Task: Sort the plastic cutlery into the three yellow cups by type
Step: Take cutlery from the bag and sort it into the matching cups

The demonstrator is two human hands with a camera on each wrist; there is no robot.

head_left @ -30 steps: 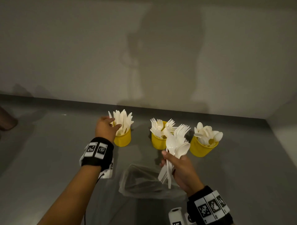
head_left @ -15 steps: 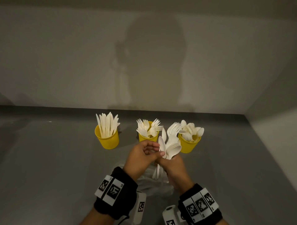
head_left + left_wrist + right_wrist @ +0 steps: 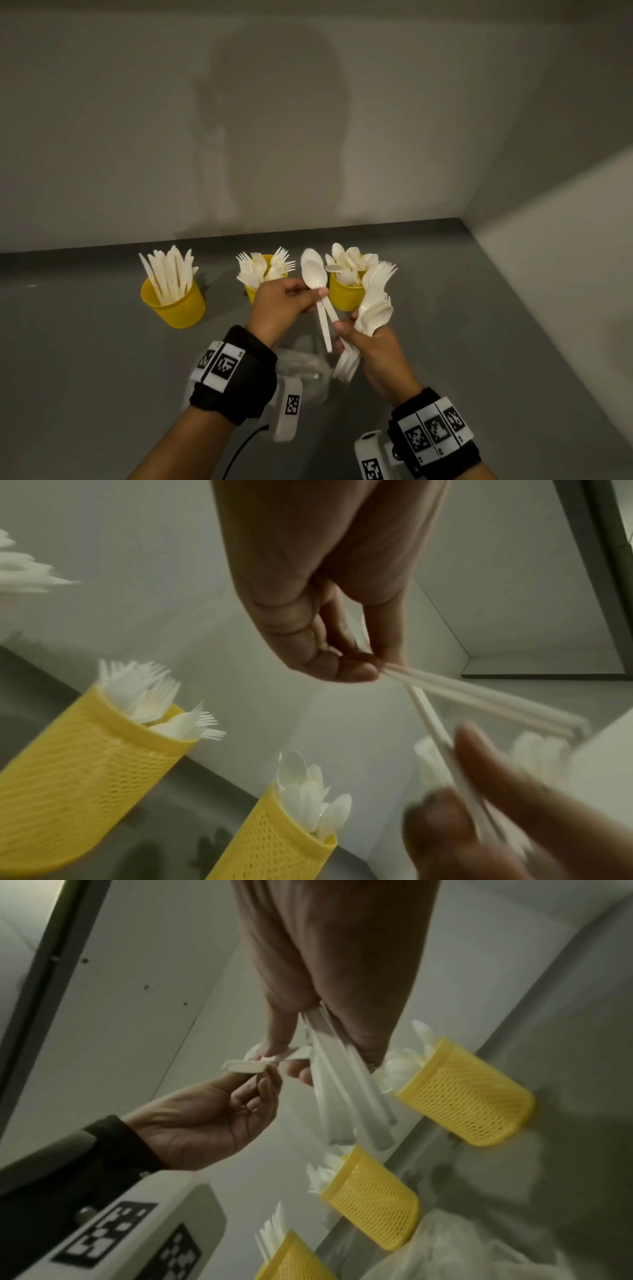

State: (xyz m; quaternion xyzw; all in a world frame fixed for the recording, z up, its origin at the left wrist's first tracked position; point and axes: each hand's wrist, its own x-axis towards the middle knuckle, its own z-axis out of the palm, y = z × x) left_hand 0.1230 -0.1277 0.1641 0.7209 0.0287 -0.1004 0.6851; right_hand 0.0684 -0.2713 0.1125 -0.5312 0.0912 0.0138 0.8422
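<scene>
We see the left hand (image 3: pixel 281 301) raised at centre frame, back of hand up, thumb and fingertips pinched on the necks of two white spoons (image 3: pixel 313 270); bowls point to 12 o'clock, handles cross and hang toward 6. The right hand (image 3: pixel 373 349) sits at 4 o'clock of the left, fingers wrapped round a mixed bundle (image 3: pixel 375 308) of spoons and forks, heads fanned toward 12, handle ends sticking out below the palm. Its thumb touches one spoon handle. Both forearms come up from 6 o'clock with black wrist bands (image 3: pixel 236 373).

Three yellow cups stand on the grey table (image 3: pixel 85 342): knife cup (image 3: pixel 174 301) at 9 o'clock of the hands, fork cup (image 3: pixel 251 293) partly hidden behind the left hand, spoon cup (image 3: pixel 346 296) just behind the pinched spoons. A clear plastic bag (image 3: pixel 301 370) lies beneath the hands.
</scene>
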